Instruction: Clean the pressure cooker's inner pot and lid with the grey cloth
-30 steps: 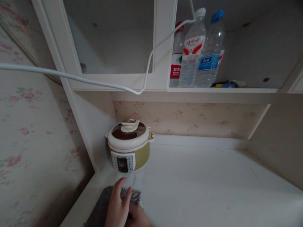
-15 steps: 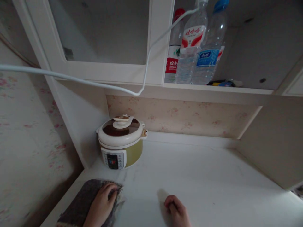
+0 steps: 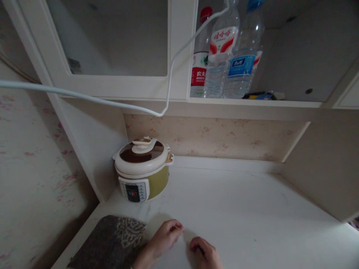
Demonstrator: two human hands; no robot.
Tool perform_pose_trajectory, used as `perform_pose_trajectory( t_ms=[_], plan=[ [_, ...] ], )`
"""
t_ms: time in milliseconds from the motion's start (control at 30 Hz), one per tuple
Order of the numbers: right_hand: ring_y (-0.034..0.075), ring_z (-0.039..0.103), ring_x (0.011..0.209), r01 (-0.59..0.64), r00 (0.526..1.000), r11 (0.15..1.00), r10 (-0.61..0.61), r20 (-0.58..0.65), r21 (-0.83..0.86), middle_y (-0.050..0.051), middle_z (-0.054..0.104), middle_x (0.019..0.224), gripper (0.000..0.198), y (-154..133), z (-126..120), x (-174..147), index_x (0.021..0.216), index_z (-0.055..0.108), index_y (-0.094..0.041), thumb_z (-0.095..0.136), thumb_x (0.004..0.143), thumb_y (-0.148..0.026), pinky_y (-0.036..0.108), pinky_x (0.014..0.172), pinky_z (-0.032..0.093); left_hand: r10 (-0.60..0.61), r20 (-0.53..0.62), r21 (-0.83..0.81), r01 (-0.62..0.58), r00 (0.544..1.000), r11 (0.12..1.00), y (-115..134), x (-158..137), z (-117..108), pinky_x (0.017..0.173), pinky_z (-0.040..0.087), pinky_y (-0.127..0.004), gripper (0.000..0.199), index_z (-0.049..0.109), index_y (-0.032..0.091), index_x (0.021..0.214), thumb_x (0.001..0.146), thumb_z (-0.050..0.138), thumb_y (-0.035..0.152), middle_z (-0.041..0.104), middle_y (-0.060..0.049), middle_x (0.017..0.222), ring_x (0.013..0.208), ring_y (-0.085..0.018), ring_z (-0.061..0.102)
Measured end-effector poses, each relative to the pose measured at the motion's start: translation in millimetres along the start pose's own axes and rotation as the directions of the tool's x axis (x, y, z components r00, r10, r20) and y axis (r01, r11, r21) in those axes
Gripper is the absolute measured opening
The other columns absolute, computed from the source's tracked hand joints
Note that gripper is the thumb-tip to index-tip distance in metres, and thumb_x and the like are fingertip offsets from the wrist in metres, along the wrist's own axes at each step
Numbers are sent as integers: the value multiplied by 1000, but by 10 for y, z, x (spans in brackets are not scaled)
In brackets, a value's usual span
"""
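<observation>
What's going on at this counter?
A person's left hand and right hand are close together over the white counter, fingers curled; I can't tell whether either holds anything. A grey patterned cloth lies to the left of them. Behind it stands a green-and-white cooker, closed, and plastic bottles stand on the shelf above.

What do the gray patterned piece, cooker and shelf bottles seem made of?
Gray patterned piece: probably fabric, matte; no glints, soft-looking edges.
Cooker: cream lid rim likely plastic, semi-gloss, soft highlight; green body plastic or painted metal.
Bottles: likely clear plastic, glossy; see-through walls, bright glints.
</observation>
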State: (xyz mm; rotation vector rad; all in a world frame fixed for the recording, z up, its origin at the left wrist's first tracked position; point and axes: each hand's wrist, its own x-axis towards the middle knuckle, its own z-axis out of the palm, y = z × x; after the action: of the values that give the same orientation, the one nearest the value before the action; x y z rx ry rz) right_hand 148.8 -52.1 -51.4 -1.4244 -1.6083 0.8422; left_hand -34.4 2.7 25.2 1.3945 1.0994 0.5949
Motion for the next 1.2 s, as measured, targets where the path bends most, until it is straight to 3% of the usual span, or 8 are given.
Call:
perform_pose_trajectory(
  t_ms=[167,300,467,933,1200],
  plan=[
    [19,64,71,-18,1000,1000,18,-6,9,6,71,74,23,-71,6,12,71,65,-22,45,80,-30,25,69,49,35,43,-24,-34,998,999,-133,28,161,56,25,-26,23,60,17,75,77,57,39,42,5,61,60,-11,36],
    [18,64,72,-17,1000,1000,17,0,16,6,71,76,22,-122,0,5,71,65,-22,45,79,-29,26,71,49,-36,42,-46,38,998,998,-172,-21,87,51,21,-26,29,61,17,82,78,59,46,38,8,56,52,-10,31],
    [19,63,72,-34,999,999,34,-1,11,6,70,75,22,-153,-6,-19,73,64,-21,44,78,-25,27,70,48,-117,54,-186,125,992,974,-195,-64,31,46,13,-27,38,59,17,88,75,61,53,31,11,50,46,-9,21],
    [19,63,74,-45,999,999,45,3,-24,4,70,77,23,-156,-12,-30,75,64,-22,41,78,-24,27,71,47,-96,12,-212,97,995,972,-152,-77,74,46,12,-26,41,58,18,86,74,63,57,29,12,47,44,-8,19],
    [18,63,71,23,1000,1000,-24,-5,-13,4,69,74,21,-60,7,-17,73,63,-22,43,76,-22,25,69,48,-74,-8,-183,71,997,980,-261,-10,85,44,12,-26,41,58,18,85,76,60,58,29,12,46,43,-8,20]
  ],
)
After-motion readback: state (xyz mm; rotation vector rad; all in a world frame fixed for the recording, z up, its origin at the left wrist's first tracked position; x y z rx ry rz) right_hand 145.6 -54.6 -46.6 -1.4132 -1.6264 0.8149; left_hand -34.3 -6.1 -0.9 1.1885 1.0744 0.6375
